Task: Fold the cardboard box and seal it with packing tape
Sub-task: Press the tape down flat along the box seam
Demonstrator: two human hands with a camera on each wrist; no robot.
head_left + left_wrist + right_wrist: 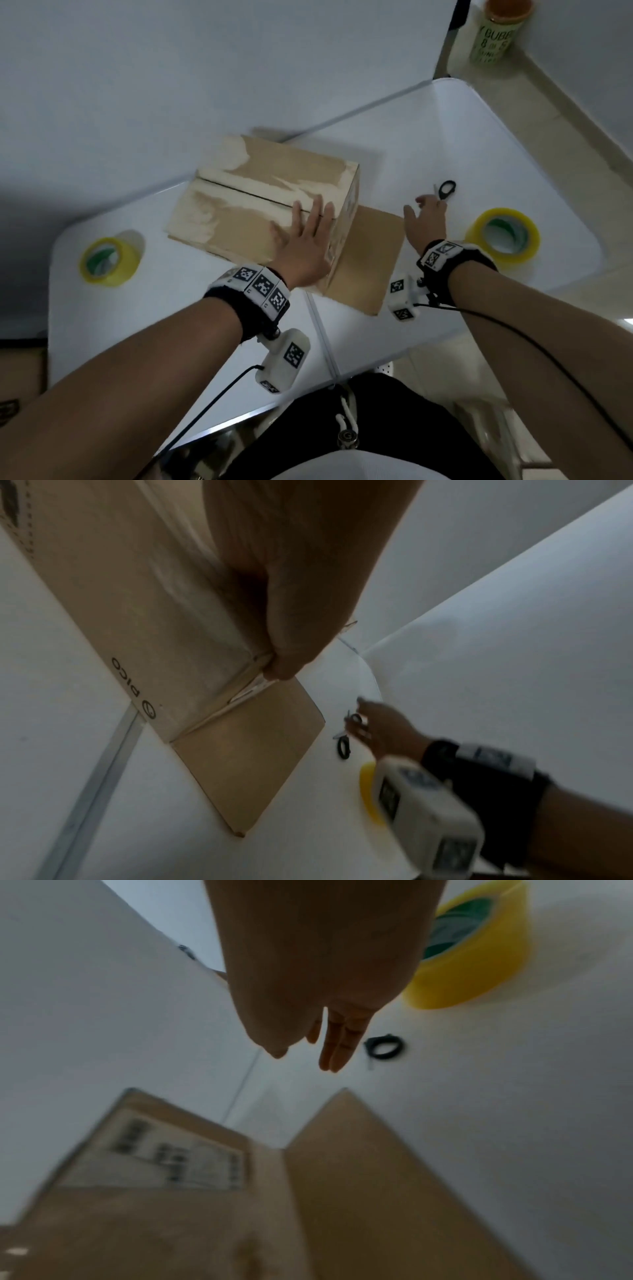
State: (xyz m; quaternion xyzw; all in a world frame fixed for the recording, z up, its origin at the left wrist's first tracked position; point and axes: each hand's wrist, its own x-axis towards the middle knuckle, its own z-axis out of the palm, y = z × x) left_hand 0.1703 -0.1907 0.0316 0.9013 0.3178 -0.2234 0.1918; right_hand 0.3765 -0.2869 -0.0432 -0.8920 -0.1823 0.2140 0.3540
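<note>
A brown cardboard box [246, 198] stands on the white table [479, 137], its two top flaps closed with a dark seam between them. My left hand [305, 236] lies flat on the top near the right edge, fingers straight. One side flap [370, 260] lies spread on the table to the right of the box [120, 610]. My right hand [424, 216] hovers open above the table, fingers stretched toward the black-handled scissors [445, 190], holding nothing. In the right wrist view the fingers [337, 1042] point just left of a scissors handle loop [383, 1047].
One yellow tape roll [503, 240] sits right of my right wrist, also in the right wrist view [472, 953]. Another yellow tape roll [109, 258] sits at the table's left. A wall runs behind the table. A printed cup [496, 31] stands on the floor far right.
</note>
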